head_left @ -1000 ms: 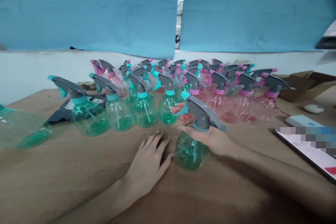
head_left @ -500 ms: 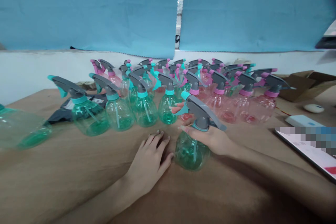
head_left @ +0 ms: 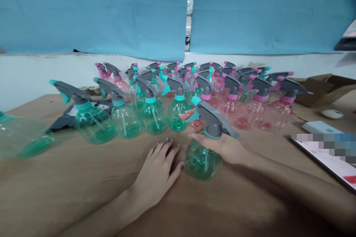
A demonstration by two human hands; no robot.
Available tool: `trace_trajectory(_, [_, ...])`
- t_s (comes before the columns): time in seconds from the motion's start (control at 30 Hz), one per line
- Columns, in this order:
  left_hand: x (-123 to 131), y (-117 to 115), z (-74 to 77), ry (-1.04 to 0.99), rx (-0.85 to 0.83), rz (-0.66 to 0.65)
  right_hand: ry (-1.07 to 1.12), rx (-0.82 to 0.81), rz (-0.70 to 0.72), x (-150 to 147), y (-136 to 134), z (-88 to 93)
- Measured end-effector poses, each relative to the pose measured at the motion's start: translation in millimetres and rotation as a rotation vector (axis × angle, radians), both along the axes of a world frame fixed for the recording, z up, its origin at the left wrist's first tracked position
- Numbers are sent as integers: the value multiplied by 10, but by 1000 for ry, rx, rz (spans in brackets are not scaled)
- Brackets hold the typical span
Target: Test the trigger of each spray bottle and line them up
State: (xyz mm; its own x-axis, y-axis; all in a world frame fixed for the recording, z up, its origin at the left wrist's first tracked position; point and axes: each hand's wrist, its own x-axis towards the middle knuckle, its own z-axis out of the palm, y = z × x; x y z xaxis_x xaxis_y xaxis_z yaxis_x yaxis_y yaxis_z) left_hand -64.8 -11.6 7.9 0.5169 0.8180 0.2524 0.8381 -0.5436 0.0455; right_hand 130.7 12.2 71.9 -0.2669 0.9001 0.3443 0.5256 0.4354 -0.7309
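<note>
A green spray bottle (head_left: 202,161) with a grey trigger head stands on the brown table (head_left: 83,185) in front of me. My right hand (head_left: 222,146) is wrapped round its neck just under the trigger head. My left hand (head_left: 160,172) lies flat on the table beside the bottle's left side, fingers stretched out, its thumb almost touching the bottle. Behind them stand several green spray bottles (head_left: 151,113) on the left and several pink spray bottles (head_left: 257,113) on the right.
One green bottle (head_left: 22,137) lies at the far left edge. A dark bag (head_left: 66,116) lies behind the green row. At the right are a cardboard box (head_left: 322,90), a white mouse-like object (head_left: 332,114) and flat papers (head_left: 328,159). Blue cloth (head_left: 111,11) hangs behind.
</note>
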Motion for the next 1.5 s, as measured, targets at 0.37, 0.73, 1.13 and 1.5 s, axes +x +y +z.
trace_trajectory(0.37, [15, 4, -5, -5, -5, 9, 267, -122, 266, 24, 56, -32])
trace_trajectory(0.73, [5, 10, -6, 16, -12, 8, 353, -57, 305, 26, 72, -7])
trace_trajectory(1.13, [3, 12, -9, -3, -4, 2, 174, -66, 191, 6, 32, 7])
trace_trajectory(1.5, [1, 15, -18, -4, 2, -5, 220, -59, 229, -18, 11, -4])
